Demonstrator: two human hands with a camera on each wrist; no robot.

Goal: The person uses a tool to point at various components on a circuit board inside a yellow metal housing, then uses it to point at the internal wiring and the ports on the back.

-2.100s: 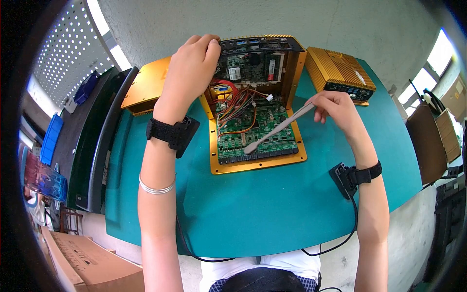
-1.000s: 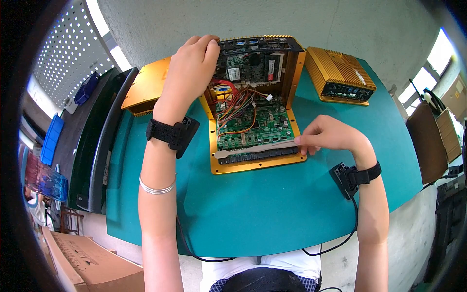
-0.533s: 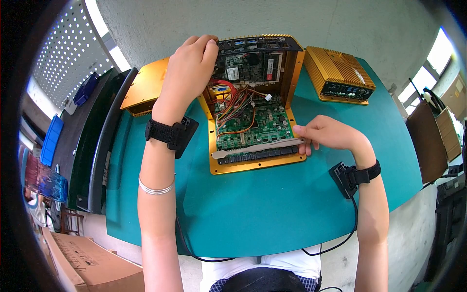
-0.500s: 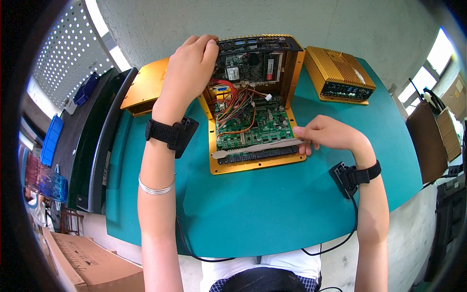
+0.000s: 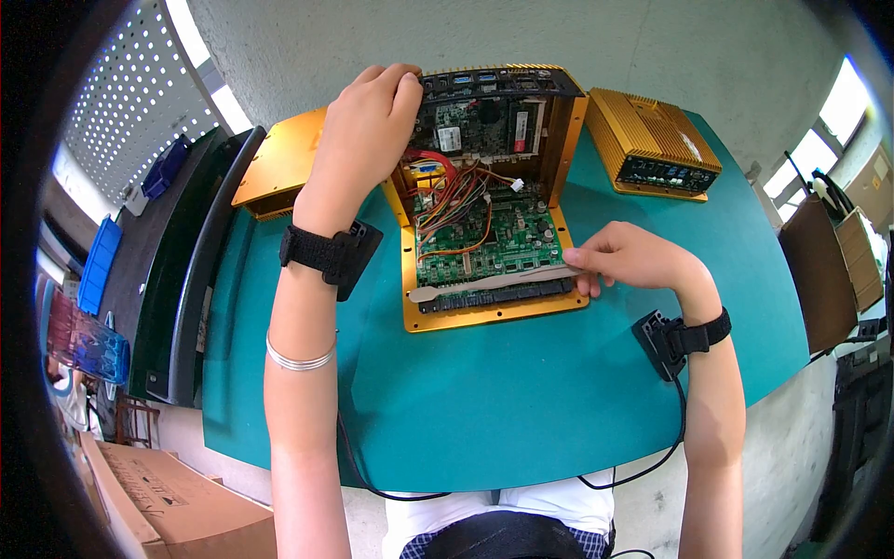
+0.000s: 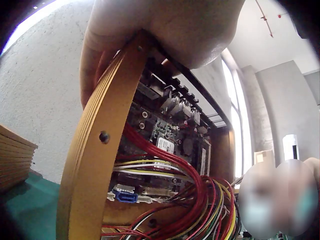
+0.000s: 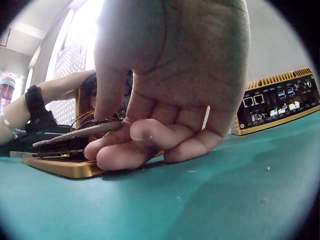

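My left hand (image 5: pixel 369 130) grips the upper left corner of the upright half of a gold computer case (image 5: pixel 570 149). In the left wrist view, that hand (image 6: pixel 165 30) covers the corner above the red wires (image 6: pixel 190 185). Inside the opened case, a green circuit board (image 5: pixel 521 238) lies flat with bundled cables above it. My right hand (image 5: pixel 638 256) pinches one end of a long grey spudger (image 5: pixel 494 280) near the board's right front corner. The spudger spans the board's front connector row, its rounded paddle end at the left edge. In the right wrist view, fingers are curled below it.
A second gold ribbed computer (image 5: pixel 656 149) stands at the back right of the green table (image 5: pixel 447 410). Another gold metal case (image 5: pixel 279 163) sits behind my left wrist. A dark bench (image 5: pixel 186 279) adjoins on the left, and a cardboard box (image 5: pixel 168 494) is below it.
My right hand has come down toward me. The spudger has swung from slanting over the board to lying across its front edge. My left hand keeps its grip on the corner.
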